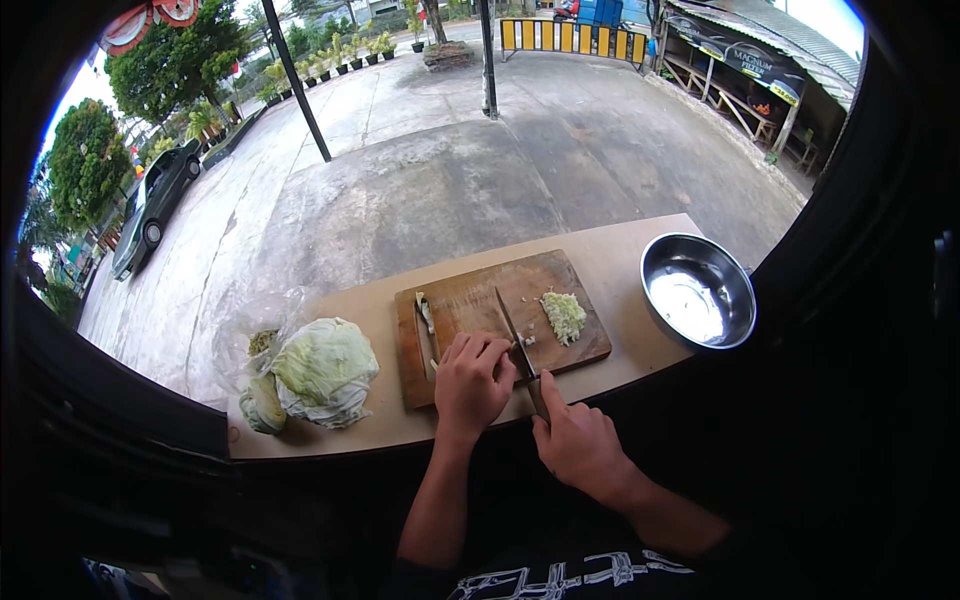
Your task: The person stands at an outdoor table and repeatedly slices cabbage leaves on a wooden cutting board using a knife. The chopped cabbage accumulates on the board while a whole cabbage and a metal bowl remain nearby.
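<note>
My right hand (577, 442) grips a kitchen knife (517, 332) by its handle. The blade points away from me and lies over a wooden cutting board (487, 281). Just left of the blade, the curled fingers of my left hand (474, 382) press a pale vegetable piece to the board; most of it is hidden under them. A few chopped bits (529, 340) lie right of the blade. Farther right is a small heap of finely chopped pale green vegetable (564, 316). A strip of vegetable (425, 311) rests by the slot at the board's left end.
The board lies on a narrow wooden counter (622, 251). A steel bowl (697, 292) stands at its right end. On the left are a cabbage (326, 371), a smaller green vegetable piece (262, 405) and a clear plastic bag (240, 337). Beyond the counter lies a concrete yard (420, 187).
</note>
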`<action>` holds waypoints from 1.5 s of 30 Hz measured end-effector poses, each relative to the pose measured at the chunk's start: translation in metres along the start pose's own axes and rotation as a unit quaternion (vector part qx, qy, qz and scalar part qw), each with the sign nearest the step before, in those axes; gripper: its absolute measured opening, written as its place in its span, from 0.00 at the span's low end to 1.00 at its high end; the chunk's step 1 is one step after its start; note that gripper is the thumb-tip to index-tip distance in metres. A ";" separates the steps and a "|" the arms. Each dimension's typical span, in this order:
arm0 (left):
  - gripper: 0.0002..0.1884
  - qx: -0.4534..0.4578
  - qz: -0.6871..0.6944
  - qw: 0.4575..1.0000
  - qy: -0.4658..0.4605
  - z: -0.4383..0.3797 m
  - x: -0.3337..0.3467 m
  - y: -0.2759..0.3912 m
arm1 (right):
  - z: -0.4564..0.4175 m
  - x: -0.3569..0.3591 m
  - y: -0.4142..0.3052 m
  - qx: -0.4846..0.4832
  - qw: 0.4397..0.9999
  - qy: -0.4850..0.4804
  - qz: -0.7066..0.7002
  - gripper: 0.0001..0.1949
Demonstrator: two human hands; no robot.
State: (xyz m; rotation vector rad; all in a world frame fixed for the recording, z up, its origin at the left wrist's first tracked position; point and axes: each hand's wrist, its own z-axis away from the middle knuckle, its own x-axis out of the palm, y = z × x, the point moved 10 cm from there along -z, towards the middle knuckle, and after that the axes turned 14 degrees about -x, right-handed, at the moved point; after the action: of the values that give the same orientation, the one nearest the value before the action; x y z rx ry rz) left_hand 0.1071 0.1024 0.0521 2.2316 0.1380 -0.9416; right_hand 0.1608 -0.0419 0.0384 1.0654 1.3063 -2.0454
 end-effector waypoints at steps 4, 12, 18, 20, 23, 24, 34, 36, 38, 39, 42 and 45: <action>0.07 -0.003 -0.008 1.000 0.009 0.000 -0.002 -0.002 | -0.015 -0.019 0.004 -0.066 0.997 0.051 -0.007 0.32; 0.06 -0.013 0.002 1.000 -0.002 -0.001 0.003 -0.003 | -0.006 -0.010 0.008 -0.051 0.996 0.071 -0.011 0.34; 0.06 -0.016 0.005 1.000 0.003 0.000 0.000 -0.002 | -0.008 -0.010 0.007 -0.058 0.996 0.065 -0.006 0.30; 0.06 -0.018 0.008 1.000 0.004 -0.002 0.002 0.000 | -0.008 -0.002 0.006 -0.015 0.999 0.026 0.018 0.30; 0.06 -0.031 0.000 1.000 0.001 -0.002 0.003 -0.002 | -0.019 -0.016 0.007 -0.064 0.997 0.028 0.017 0.32; 0.06 -0.033 -0.003 0.999 0.000 -0.003 0.003 -0.003 | -0.024 -0.022 0.009 -0.087 0.996 0.033 0.002 0.32; 0.04 -0.045 -0.011 0.999 0.001 -0.006 0.001 -0.001 | -0.020 -0.021 0.013 -0.076 0.997 0.006 0.012 0.33; 0.04 -0.053 -0.017 0.998 0.003 -0.005 -0.001 -0.002 | -0.021 -0.028 0.010 -0.106 0.994 0.010 0.010 0.33; 0.04 -0.064 -0.027 0.998 -0.001 -0.005 -0.002 -0.004 | -0.011 -0.024 0.003 -0.079 0.997 -0.006 0.010 0.33; 0.04 -0.068 -0.030 0.997 -0.009 -0.005 0.001 -0.004 | -0.006 -0.020 0.000 -0.064 0.998 -0.014 0.012 0.33; 0.04 -0.062 -0.029 0.998 -0.013 -0.006 0.004 -0.003 | -0.006 -0.011 -0.001 -0.051 0.997 -0.034 0.055 0.34; 0.04 -0.048 -0.023 0.999 -0.012 -0.005 0.003 -0.004 | -0.014 -0.018 0.004 -0.089 0.994 -0.022 0.062 0.34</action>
State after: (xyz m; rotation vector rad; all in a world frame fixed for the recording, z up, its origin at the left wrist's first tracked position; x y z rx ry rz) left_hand 0.1108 0.1080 0.0502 2.1362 0.2187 -0.9661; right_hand 0.1793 -0.0314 0.0478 0.9894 1.3371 -1.8153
